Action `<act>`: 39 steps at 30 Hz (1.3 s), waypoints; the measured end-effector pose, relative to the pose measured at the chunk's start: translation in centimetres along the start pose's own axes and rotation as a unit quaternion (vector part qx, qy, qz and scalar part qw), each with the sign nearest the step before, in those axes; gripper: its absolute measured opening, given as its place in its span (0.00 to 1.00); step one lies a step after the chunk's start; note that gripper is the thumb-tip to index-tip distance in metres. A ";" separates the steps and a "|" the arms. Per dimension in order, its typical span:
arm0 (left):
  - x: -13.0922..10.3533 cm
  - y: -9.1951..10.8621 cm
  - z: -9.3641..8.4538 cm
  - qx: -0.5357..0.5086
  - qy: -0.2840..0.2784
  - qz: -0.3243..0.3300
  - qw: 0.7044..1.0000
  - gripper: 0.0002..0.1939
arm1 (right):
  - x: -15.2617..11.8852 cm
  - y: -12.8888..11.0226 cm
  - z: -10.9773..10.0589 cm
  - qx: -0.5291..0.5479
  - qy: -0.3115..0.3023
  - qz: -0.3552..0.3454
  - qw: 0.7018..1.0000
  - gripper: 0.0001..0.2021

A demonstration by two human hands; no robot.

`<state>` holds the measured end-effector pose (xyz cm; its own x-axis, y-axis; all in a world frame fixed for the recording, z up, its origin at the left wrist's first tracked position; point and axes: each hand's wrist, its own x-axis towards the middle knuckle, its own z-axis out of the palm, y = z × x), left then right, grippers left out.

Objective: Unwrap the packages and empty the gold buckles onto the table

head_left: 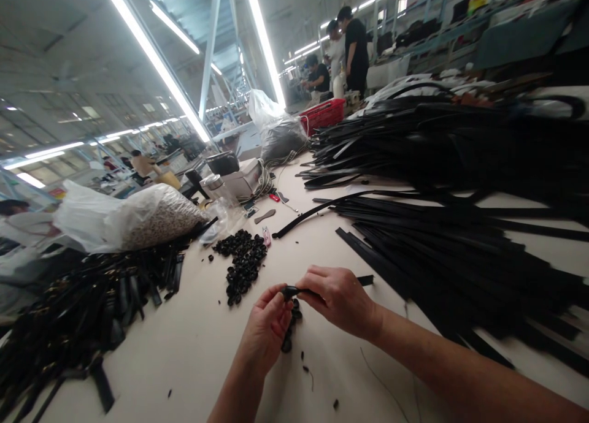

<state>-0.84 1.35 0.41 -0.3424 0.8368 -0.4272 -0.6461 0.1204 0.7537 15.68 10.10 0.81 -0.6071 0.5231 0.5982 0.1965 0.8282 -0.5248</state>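
My left hand (269,325) pinches the rounded end of a black strap (367,280) between thumb and fingers. Closed over the same strap just beside it is my right hand (340,297); the strap's other end sticks out past its knuckles. Whether a small loop sits on the pinched end, I cannot tell. A few small black loop-like pieces (288,340) lie on the table right under my hands. Beyond them is a heap of similar black pieces (242,266), with a pink-handled small tool (266,236) at its edge.
Long black straps (414,251) spread across the right side, with a thicker pile (437,141) behind. At left lie finished-looking black straps (92,312) with metal bits, near a filled plastic bag (151,217). A red basket (322,115) stands farther back; people work beyond.
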 end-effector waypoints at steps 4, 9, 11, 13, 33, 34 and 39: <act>0.2 -0.3 0.1 -0.003 -0.001 0.002 1.000 0.23 | -0.1 -0.1 0.1 -0.043 -0.010 -0.016 0.999 0.13; 0.4 -0.6 -0.4 0.056 -0.040 0.029 0.997 0.19 | -0.2 0.0 0.3 -0.063 -0.037 -0.026 0.997 0.13; 0.4 -0.7 -0.8 0.104 -0.064 0.046 0.992 0.16 | -0.2 0.0 0.3 -0.061 -0.066 -0.022 0.996 0.11; 0.4 -0.8 -1.0 0.139 -0.070 0.066 0.986 0.16 | -0.1 -0.1 0.3 -0.038 -0.086 0.001 0.996 0.06; 0.5 1.7 -1.5 0.380 -0.083 0.133 0.912 0.13 | 0.1 0.8 -0.1 -0.051 -0.158 0.002 0.986 0.06; 0.6 2.0 -1.7 0.389 -0.080 0.135 0.908 0.13 | 0.1 0.9 -0.1 -0.053 -0.155 0.005 0.987 0.05; 0.6 3.7 -2.9 0.522 -0.052 0.163 0.835 0.12 | 0.3 1.8 0.2 -0.103 -0.111 0.062 0.987 0.06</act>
<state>-5.39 0.78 1.50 -0.2877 0.9514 -0.1097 0.4366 0.2322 0.8692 15.74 11.68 -0.08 -0.7174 0.5851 0.3781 0.4187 0.7959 -0.4373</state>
